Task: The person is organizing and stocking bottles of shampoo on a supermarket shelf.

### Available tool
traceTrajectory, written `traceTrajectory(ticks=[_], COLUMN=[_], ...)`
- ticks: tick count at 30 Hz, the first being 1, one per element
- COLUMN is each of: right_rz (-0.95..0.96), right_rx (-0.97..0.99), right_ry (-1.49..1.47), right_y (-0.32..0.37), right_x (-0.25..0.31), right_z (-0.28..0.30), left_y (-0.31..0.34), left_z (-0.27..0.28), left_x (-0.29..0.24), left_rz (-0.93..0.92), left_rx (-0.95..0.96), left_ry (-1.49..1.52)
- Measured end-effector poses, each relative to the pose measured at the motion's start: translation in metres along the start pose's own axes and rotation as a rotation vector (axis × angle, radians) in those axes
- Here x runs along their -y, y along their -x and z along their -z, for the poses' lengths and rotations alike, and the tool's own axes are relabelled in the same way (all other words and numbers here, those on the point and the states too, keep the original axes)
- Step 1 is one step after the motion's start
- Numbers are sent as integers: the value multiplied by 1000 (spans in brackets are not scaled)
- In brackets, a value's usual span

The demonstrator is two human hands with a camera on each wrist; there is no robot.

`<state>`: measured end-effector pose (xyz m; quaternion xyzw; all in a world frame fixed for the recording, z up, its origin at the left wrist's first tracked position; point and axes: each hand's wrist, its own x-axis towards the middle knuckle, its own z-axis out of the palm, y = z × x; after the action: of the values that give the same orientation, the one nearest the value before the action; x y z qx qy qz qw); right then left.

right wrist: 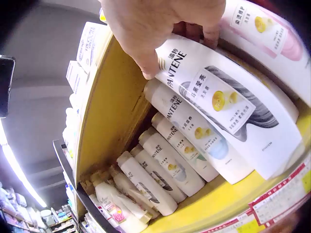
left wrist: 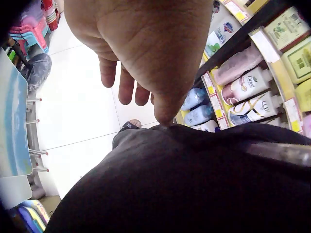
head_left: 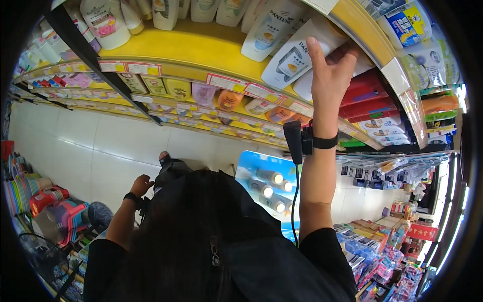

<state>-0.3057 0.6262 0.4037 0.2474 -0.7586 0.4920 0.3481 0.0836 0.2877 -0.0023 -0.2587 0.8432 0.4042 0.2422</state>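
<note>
In the head view my right hand [head_left: 332, 75] reaches up to the yellow shelf and holds a white Pantene shampoo bottle [head_left: 288, 64] near its cap end. Seen from the right wrist, the thumb of that hand [right wrist: 165, 24] lies on one side of the bottle [right wrist: 233, 107], with fingers behind it. The bottle leans, its base close to the shelf's front edge. A Pantene bottle with a blue swirl [right wrist: 204, 136] stands beside it. My left hand [head_left: 141, 186] hangs low by the dark trousers, fingers loosely bent and holding nothing; its palm [left wrist: 146, 43] shows in the left wrist view.
Several more bottles [right wrist: 150, 182] line the yellow shelf [right wrist: 104, 107], and price tags [head_left: 226, 82] run along its edge. Lower shelves [left wrist: 252, 92] carry toiletries. A blue-patterned tabletop [head_left: 251, 163] stands near my right side. Coloured plastic stools [head_left: 70, 221] are at the left on the tiled floor [head_left: 75, 136].
</note>
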Motion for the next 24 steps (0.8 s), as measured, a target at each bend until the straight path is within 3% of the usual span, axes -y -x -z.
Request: traceTrajectory(ticks=[2,6,8,11,18,21,22,24], right_rz=[-97,-70,-95,-115,-140,125,176,248], right_rx=[90,72,37,74,166,236,264,326], right_ry=[121,69,-246,-303,-232,-55,-48,-145], right_y=[-4,-3,0,2,20,38,44,51], right_x=[12,18,6,12,33,40,47,55], right_z=[3,1,-2,-2,4,0,-2,-9], left_y=[-9,-16,-18,-18,-12,-16,-17,-15], left_z=[-1,3,6,8,16,31,37,53], left_x=[2,-17,-29,-41,-90,-141,-162,-211], left_rz=[-39,-42,-39,-35,-101,-246,-348,-379], left_rx=[-1,-13,-2,13,35,15,-19,52], left_ry=[-23,32,63,84,208,295,294,470])
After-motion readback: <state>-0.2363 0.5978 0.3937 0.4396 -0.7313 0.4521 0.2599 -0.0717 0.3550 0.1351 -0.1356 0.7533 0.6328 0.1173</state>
